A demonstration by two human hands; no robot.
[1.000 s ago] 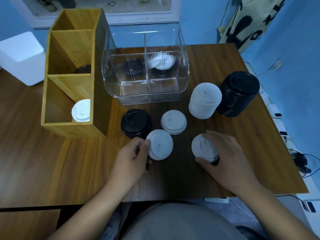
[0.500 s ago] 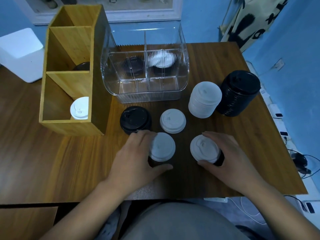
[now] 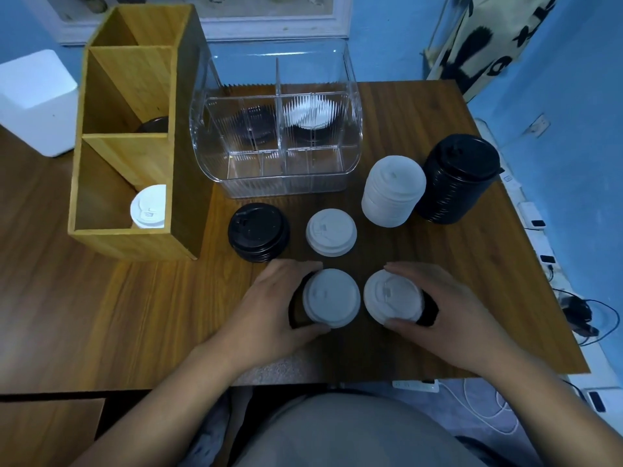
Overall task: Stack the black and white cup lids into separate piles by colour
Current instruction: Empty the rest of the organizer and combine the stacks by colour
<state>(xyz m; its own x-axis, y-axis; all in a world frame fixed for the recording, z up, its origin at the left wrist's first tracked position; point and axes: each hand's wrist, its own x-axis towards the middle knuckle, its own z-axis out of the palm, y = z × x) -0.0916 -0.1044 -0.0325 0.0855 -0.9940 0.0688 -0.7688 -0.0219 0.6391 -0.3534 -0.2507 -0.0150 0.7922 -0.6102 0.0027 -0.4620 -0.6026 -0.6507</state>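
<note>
Near the front edge of the table (image 3: 101, 315), two small mixed piles are being held side by side, almost touching. A white lid (image 3: 332, 298) lying on top of some black lids (image 3: 294, 311) is being gripped by the left hand (image 3: 269, 308), with the fingers curled round the far side and the thumb round the near side. A second white lid (image 3: 392, 299), with a black rim (image 3: 428, 310) showing under it, is being gripped the same way by the right hand (image 3: 448, 318).

Just behind them, a short white pile (image 3: 331, 232) and a short black pile (image 3: 258, 232) are being kept apart on the wood. Farther back on the right, a tall white stack (image 3: 392, 193) is being kept just beside a tall black stack (image 3: 460, 180). Behind the short piles, dark and white lids are being kept in a clear box (image 3: 286, 188). On the left, one more white lid (image 3: 150, 207) is being kept in the front part of a wooden holder (image 3: 128, 237).
</note>
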